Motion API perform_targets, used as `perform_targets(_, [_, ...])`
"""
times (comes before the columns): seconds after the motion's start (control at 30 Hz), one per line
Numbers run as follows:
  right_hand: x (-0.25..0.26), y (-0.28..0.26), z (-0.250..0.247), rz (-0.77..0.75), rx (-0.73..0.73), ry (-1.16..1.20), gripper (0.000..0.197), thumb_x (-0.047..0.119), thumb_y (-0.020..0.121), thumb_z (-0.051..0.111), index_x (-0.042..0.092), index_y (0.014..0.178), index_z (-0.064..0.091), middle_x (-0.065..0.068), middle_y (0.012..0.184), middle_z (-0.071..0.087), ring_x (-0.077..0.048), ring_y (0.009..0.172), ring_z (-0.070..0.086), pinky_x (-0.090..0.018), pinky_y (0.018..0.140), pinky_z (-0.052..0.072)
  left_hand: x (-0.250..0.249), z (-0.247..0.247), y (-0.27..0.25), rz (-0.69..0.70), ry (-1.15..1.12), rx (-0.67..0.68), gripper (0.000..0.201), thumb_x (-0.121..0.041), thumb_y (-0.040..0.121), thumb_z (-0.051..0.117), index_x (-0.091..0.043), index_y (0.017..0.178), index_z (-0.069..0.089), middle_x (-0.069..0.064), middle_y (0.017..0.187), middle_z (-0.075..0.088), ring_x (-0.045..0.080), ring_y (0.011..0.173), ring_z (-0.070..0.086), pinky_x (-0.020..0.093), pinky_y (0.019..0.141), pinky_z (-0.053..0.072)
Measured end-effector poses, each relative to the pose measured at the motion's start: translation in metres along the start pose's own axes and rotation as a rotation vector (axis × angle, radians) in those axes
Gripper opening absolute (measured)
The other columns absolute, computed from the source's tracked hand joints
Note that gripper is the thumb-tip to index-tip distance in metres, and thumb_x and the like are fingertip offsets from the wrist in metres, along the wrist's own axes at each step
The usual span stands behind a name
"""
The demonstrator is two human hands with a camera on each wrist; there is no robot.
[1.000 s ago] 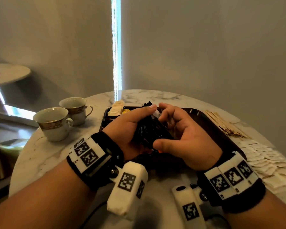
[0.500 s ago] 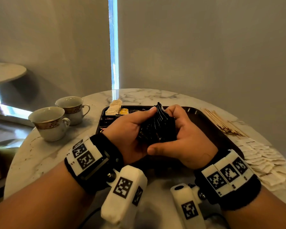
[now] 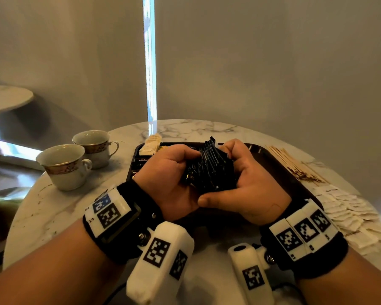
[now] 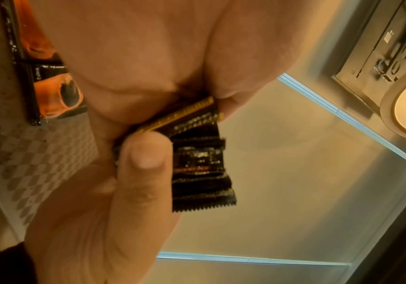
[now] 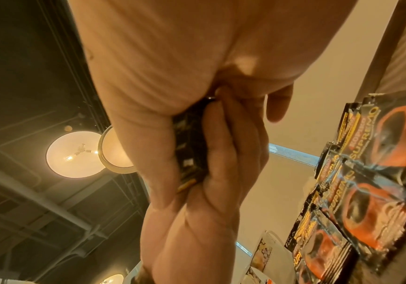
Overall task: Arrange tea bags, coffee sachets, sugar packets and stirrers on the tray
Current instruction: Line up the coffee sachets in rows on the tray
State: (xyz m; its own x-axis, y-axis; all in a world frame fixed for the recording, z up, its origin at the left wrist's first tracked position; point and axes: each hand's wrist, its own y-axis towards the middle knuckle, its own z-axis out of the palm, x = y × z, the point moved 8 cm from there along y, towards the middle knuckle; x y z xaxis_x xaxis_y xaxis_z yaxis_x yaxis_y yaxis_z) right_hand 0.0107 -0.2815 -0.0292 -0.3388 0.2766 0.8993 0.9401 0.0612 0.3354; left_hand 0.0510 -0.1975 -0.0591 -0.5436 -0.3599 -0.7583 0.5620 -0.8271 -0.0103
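Squaring the coffee sachets (image 3: 209, 168) above the tray (image 3: 273, 159): left hand (image 3: 167, 172) and right hand (image 3: 251, 181) have closed in, fingers curled, pinching the formerly fanned stack together. Placement likely follows.

"SUPREMO" in yellow on black-orange coffee sachets (image 5: 367, 201); other print unreadable.

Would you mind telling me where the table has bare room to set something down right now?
Bare marble table lies between the two cups and the tray, and behind the tray's far rim. The right is crowded: stirrers and white packets cover it. Both hands, left hand and right hand, grip the sachet stack over the tray's middle.
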Motion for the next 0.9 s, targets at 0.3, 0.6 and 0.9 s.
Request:
perform_targets(0.3, [0.005, -0.002, 0.005, -0.039, 0.131, -0.061, 0.065, 0.032, 0.053, 0.096, 0.028, 0.101, 0.052, 0.018, 0.142, 0.043, -0.012, 0.130, 0.051, -0.036, 0.095, 0.055, -0.001, -0.006, -0.004, -0.026, 0.083, -0.045, 0.046, -0.026, 0.082, 0.060, -0.005, 0.123, 0.059, 0.024, 0.113, 0.060, 0.038, 0.102, 0.062, 0.049, 0.098, 0.045])
perform_targets(0.6, [0.020, -0.001, -0.009, -0.269, -0.005, -0.317, 0.056, 0.044, 0.066, 0.076, 0.032, 0.120, 0.067, 0.013, 0.138, 0.054, 0.004, 0.128, 0.048, -0.009, 0.097, 0.041, -0.024, -0.026, -0.004, 0.024, 0.074, -0.156, 0.060, -0.027, 0.070, 0.064, -0.011, 0.127, 0.056, 0.019, 0.116, 0.057, 0.033, 0.096, 0.062, 0.042, 0.082, 0.049])
perform_targets(0.9, [0.007, 0.000, -0.033, -0.144, -0.338, -0.017, 0.010, 0.022, 0.093, 0.063, 0.026, 0.092, 0.072, 0.005, 0.080, 0.075, -0.009, 0.076, 0.070, -0.028, 0.069, 0.055, -0.036, -0.033, -0.006, 0.064, 0.116, -0.175, 0.053, -0.015, 0.073, 0.056, -0.014, 0.126, 0.056, 0.020, 0.106, 0.066, 0.032, 0.083, 0.068, 0.040, 0.070, 0.055])
